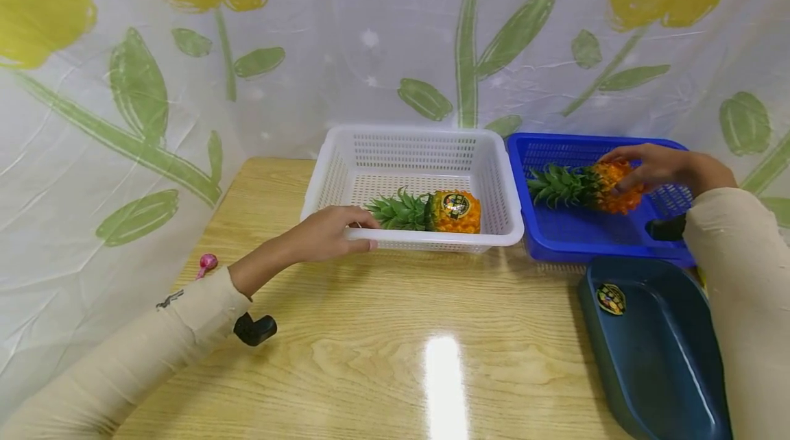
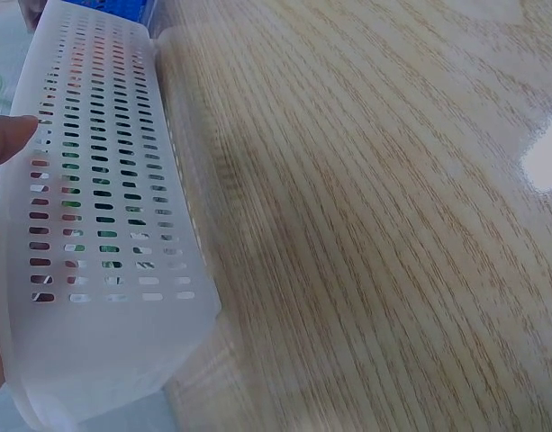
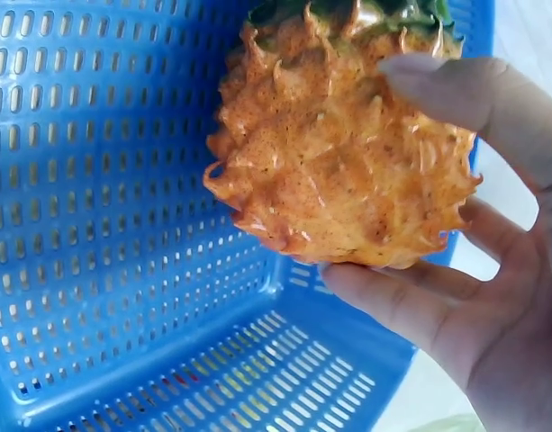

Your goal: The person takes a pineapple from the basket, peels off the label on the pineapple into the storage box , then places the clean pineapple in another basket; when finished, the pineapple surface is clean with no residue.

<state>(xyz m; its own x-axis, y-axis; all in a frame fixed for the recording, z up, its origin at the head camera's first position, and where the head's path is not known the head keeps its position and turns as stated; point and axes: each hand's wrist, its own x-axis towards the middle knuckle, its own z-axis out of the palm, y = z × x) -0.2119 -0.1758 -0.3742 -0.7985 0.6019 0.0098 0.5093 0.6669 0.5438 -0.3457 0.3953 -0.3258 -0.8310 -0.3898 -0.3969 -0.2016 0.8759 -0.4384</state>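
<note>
My left hand (image 1: 327,233) holds the front rim of a white perforated basket (image 1: 426,131) near its left corner; in the left wrist view the thumb lies against the outer wall. Inside that basket a small orange pineapple (image 1: 472,215) lies on its side, green leaves to the left, a round label facing up. Over the blue basket (image 1: 592,248), to the right, my right hand (image 1: 669,169) grips a second pineapple (image 3: 339,153) by its orange body. Thumb and fingers wrap its sides in the right wrist view. Its leaves (image 1: 558,186) point left.
A dark green basin (image 1: 660,330) stands in front of the blue basket, with a round label (image 1: 611,299) inside. Near the table's left edge lies a small pink ball-shaped thing (image 1: 208,261). A flower-printed curtain (image 1: 333,49) hangs behind the wooden table (image 1: 345,358).
</note>
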